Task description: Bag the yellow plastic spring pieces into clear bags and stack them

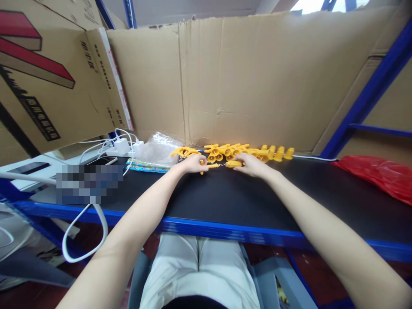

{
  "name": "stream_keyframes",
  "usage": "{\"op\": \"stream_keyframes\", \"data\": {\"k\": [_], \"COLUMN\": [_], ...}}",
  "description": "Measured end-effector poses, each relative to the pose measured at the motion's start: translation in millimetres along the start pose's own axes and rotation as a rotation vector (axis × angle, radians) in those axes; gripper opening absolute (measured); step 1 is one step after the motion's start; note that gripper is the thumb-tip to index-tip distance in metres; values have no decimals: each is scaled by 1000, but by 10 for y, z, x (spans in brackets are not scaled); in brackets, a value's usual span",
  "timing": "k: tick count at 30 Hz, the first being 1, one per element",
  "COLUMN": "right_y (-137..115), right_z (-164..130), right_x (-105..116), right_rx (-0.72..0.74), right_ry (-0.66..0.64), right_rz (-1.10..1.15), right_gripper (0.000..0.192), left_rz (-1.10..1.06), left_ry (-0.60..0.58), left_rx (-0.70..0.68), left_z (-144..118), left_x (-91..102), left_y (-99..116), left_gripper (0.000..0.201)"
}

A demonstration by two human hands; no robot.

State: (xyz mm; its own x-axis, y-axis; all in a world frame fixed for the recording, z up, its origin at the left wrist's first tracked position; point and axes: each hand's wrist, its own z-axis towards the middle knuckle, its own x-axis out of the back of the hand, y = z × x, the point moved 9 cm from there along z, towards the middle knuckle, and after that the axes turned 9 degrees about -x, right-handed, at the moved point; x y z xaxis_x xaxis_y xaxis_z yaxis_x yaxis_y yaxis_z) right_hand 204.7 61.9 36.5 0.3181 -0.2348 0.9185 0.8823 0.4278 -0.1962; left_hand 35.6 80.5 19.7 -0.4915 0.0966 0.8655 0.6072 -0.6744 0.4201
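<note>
My left hand (195, 164) is closed around a yellow plastic part, and a ribbed yellow piece (213, 166) points out of it to the right. Facing it, my right hand (252, 166) pinches another yellow plastic piece (233, 164). A thin, wavy spring-like strand (222, 165) spans the small gap between the two pieces. Just behind my hands lie several yellow cone-shaped plastic parts (227, 151), some with round hollow ends towards me. More yellow parts (185, 151) lie behind my left hand. My fingers partly hide what they hold.
A black tabletop (231, 197) with a blue metal edge (225, 229) lies before me. Clear plastic bags (159, 148), white chargers (121, 146) with cables and a phone are at left. A red bag (376, 176) lies at right. Cardboard (257, 81) walls the back.
</note>
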Motion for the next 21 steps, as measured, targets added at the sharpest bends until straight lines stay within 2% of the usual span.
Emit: {"op": "stream_keyframes", "data": {"k": [11,14,17,21], "right_y": [101,43,-86,-238], "right_z": [24,14,-20,-80], "right_x": [89,121,171,245], "right_rx": [-8,38,108,171], "right_ry": [108,133,179,261], "right_rz": [23,48,79,123], "right_gripper": [26,26,26,31], "left_rz": [50,71,119,191], "left_ry": [124,135,176,294], "left_rx": [23,23,-14,-67], "left_z": [-13,-9,-4,-42], "left_x": [128,139,174,297], "left_y": [-49,-39,57,275], "left_gripper": [17,17,18,24]}}
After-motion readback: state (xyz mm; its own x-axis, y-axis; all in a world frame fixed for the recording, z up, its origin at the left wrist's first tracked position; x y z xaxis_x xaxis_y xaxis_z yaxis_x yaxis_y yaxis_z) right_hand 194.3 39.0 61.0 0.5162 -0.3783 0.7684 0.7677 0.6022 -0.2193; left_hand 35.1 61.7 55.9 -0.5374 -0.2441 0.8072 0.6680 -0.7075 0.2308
